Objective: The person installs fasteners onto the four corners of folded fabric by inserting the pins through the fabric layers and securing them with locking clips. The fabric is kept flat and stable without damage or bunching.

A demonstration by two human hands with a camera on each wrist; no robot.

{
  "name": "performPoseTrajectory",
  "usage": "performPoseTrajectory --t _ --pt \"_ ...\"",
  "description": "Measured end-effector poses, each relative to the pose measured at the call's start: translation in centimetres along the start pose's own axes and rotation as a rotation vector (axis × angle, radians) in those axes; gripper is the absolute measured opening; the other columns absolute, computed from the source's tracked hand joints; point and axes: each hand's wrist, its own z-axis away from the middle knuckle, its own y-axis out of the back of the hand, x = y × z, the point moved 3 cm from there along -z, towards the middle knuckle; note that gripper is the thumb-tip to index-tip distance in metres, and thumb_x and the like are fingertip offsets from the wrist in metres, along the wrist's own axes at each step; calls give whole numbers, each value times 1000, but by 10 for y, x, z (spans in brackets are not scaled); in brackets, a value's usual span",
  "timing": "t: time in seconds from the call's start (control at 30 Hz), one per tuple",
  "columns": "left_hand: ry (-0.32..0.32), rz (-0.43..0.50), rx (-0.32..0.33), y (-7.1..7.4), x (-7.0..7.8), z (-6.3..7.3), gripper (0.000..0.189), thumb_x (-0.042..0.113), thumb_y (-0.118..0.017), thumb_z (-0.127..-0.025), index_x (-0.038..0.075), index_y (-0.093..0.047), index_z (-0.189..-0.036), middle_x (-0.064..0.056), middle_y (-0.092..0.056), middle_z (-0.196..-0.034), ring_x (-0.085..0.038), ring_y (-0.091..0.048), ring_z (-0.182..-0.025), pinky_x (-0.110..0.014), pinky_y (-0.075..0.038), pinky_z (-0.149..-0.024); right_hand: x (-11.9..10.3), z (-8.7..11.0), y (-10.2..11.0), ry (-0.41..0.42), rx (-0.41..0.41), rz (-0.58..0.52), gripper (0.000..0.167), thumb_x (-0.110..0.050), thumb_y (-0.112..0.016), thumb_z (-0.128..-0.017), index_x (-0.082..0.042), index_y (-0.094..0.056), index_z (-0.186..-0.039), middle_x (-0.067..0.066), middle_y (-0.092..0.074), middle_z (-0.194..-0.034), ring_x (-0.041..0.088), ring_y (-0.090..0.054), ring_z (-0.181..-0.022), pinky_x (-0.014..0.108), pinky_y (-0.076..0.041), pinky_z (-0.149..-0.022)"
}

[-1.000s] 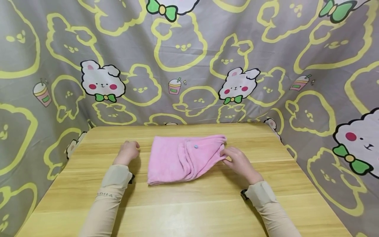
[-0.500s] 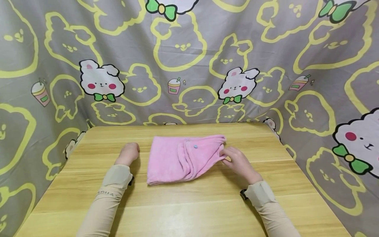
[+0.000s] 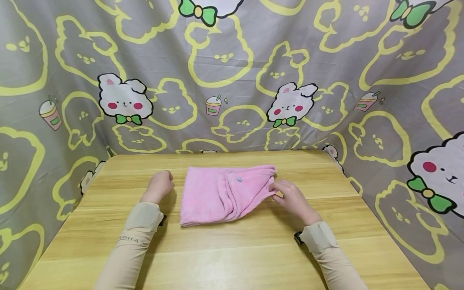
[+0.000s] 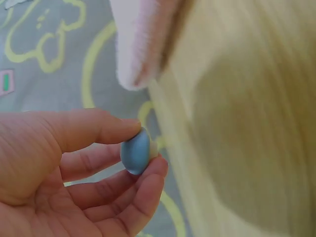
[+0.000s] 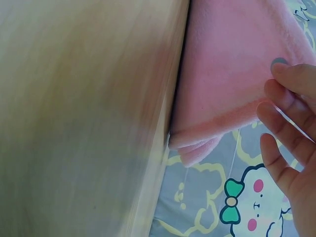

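A pink plush towel [image 3: 206, 193] lies folded on the table, with layered folds and a small blue button [image 3: 239, 179] on its tapering right part. My right hand [image 3: 291, 199] pinches the towel's right end at a corner. In the right wrist view, the button shows just beyond that thumb's tip. Left of the towel and apart from it, my left hand [image 3: 158, 188] is held over the table. The left wrist view shows it pinching a small rounded blue piece [image 4: 135, 152] with a pale stub between thumb and fingers. From the head view this piece is hidden.
The light wood table [image 3: 224, 257] has rounded far corners. A grey curtain [image 3: 239, 48] with yellow outlines and white cartoon faces hangs around its back and sides. Dark straps [image 3: 299, 238] sit at the wrists by the beige sleeves.
My left hand has turned at the wrist and shifted slightly to the right, its fingertips now mostly out of the head view. My right hand and the towel stay put.
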Motion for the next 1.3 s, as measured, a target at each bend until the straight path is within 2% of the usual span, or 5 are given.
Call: performPoseTrajectory --t 0.33,0.63,0.87,1.07,1.3 --pt "-16 121 50 11 47 6 35 10 -56 -87 -6 -58 -118 -19 -65 -91 -23 -52 -68 -34 -45 -65 2 1 -1 -2 -9 0 24 2 -79 -71 -11 -66 -87 2 -70 -85 16 -64 -80 36 -54 -75" --pt "-180 323 114 8 99 9 27 12 -60 -84 3 -71 -107 -16 -73 -103 -26 -66 -89 -40 -54 -80 1 0 0 -9 -19 -5 22 1 -78 -72 -11 -66 -87 2 -70 -84 16 -64 -79 36 -55 -74" --pt "-239 520 16 -12 135 5 24 14 -67 -89 7 -72 -111 -12 -73 -110 -24 -67 -101 -37 -56 -87 2 0 0 5 -10 -4 24 3 -79 -70 -10 -66 -86 2 -69 -83 16 -63 -78 37 -54 -74" --pt "-224 709 -112 -35 166 1 31 11 -71 -87 7 -70 -117 -10 -71 -113 -19 -65 -100 -30 -55 -87 2 0 0 4 -4 -8 26 4 -80 -69 -11 -66 -86 1 -69 -83 15 -63 -79 37 -54 -73" --pt "-224 871 -204 -57 196 -2 33 6 -70 -86 3 -68 -119 -15 -70 -111 -16 -65 -96 -28 -56 -85 3 1 0 -3 -18 -4 24 1 -79 -72 -12 -66 -87 1 -69 -85 16 -63 -80 36 -54 -75"
